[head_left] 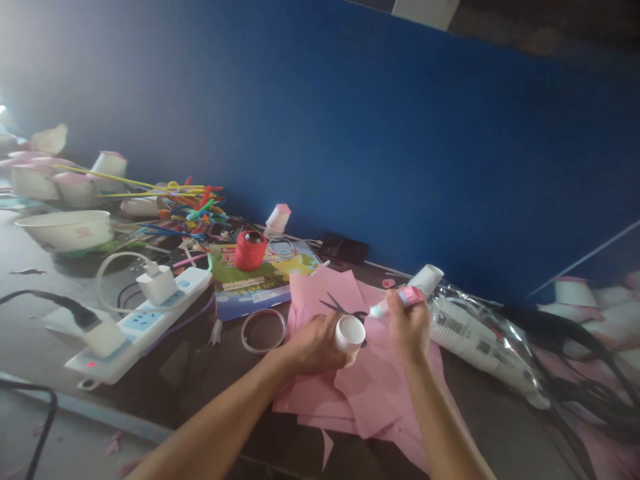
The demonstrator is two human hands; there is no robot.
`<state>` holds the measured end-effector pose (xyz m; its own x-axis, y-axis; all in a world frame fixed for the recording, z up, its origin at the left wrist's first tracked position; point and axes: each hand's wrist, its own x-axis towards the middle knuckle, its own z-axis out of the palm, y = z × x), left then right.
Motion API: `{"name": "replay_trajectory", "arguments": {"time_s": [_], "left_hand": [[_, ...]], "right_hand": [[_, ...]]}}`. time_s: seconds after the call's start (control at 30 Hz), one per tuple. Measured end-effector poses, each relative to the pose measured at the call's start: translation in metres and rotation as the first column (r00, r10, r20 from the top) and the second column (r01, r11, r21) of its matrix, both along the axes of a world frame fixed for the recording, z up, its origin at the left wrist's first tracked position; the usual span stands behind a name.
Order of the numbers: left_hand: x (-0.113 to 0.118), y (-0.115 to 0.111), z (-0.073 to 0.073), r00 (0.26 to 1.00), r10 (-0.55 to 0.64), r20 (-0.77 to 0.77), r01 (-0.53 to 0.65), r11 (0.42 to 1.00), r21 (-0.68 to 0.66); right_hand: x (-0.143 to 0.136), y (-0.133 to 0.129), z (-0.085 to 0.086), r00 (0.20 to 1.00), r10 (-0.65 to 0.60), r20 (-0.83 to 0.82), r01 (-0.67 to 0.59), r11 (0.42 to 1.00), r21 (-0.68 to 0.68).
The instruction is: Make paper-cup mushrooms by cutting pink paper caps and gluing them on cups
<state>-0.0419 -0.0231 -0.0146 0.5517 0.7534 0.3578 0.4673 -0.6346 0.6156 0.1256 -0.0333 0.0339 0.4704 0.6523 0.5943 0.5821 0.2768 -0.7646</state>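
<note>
My left hand (316, 343) is wrapped round a small white paper cup (350, 331), its open mouth tipped up toward me. Closed in my right hand (409, 330) is a white and pink glue bottle (381, 308), held sideways with its tip pointing left, above and to the right of the cup and apart from it. Both hands are over a stack of pink paper sheets (327, 287). Dark scissors (334, 304) lie on the paper behind the cup, partly hidden by my left hand.
A tape roll (243, 333), a red thread spool (251, 252) on a colourful booklet (233, 297), and a power strip (143, 320) are at left. Further back lie pipe cleaners (200, 207) and a white bowl (65, 230). Stacked paper cups (465, 333) in plastic lie right.
</note>
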Motion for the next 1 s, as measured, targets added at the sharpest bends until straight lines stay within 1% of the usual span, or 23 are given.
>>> {"name": "replay_trajectory", "arguments": {"time_s": [0.03, 0.1, 0.17, 0.23, 0.33, 0.5, 0.6, 0.77, 0.83, 0.9, 0.97, 1.0], "left_hand": [[0.0, 0.0, 0.0, 1.0, -0.009, 0.009, 0.009, 1.0, -0.002], [-0.001, -0.001, 0.001, 1.0, -0.026, 0.008, 0.026, 1.0, -0.006], [-0.001, 0.0, 0.0, 1.0, -0.022, -0.01, 0.022, 1.0, -0.012], [0.0, 0.002, -0.001, 1.0, -0.009, -0.024, 0.009, 1.0, -0.015], [0.0, 0.005, -0.004, 0.999, -0.009, -0.045, 0.009, 1.0, -0.013], [0.001, 0.007, -0.005, 0.997, -0.023, -0.074, 0.022, 1.0, -0.006], [0.001, 0.006, -0.005, 0.998, -0.015, -0.06, 0.015, 1.0, 0.006], [0.0, 0.005, -0.006, 0.999, -0.03, -0.041, 0.03, 1.0, 0.005], [0.0, 0.004, -0.006, 0.999, -0.031, -0.035, 0.031, 1.0, -0.001], [-0.001, 0.004, -0.006, 1.0, -0.022, -0.02, 0.022, 1.0, -0.018], [-0.001, 0.004, -0.007, 1.0, -0.015, -0.01, 0.015, 0.999, -0.029], [-0.001, 0.004, -0.007, 1.0, -0.016, -0.01, 0.016, 0.999, -0.03]], "right_hand": [[0.001, 0.002, 0.0, 0.996, 0.025, -0.08, -0.027, 0.999, -0.019], [0.0, 0.003, -0.002, 0.966, 0.155, -0.206, -0.169, 0.984, -0.051], [-0.005, 0.002, -0.005, 0.928, 0.285, -0.239, -0.31, 0.948, -0.072], [-0.011, 0.0, -0.007, 0.914, 0.348, -0.209, -0.374, 0.922, -0.098], [-0.018, -0.005, -0.007, 0.929, 0.35, -0.121, -0.365, 0.922, -0.128], [-0.018, -0.009, -0.003, 0.967, 0.244, 0.074, -0.235, 0.966, -0.109], [-0.016, -0.009, 0.0, 0.975, 0.199, 0.101, -0.187, 0.975, -0.122], [-0.01, -0.011, 0.007, 0.977, 0.16, 0.139, -0.123, 0.963, -0.24], [-0.008, -0.011, 0.008, 0.982, 0.172, 0.08, -0.145, 0.952, -0.271], [-0.006, -0.008, 0.007, 0.981, 0.178, -0.078, -0.192, 0.943, -0.272], [-0.004, -0.005, 0.004, 0.951, 0.17, -0.258, -0.229, 0.947, -0.223], [-0.003, -0.003, 0.002, 0.932, 0.176, -0.317, -0.242, 0.953, -0.182]]}}
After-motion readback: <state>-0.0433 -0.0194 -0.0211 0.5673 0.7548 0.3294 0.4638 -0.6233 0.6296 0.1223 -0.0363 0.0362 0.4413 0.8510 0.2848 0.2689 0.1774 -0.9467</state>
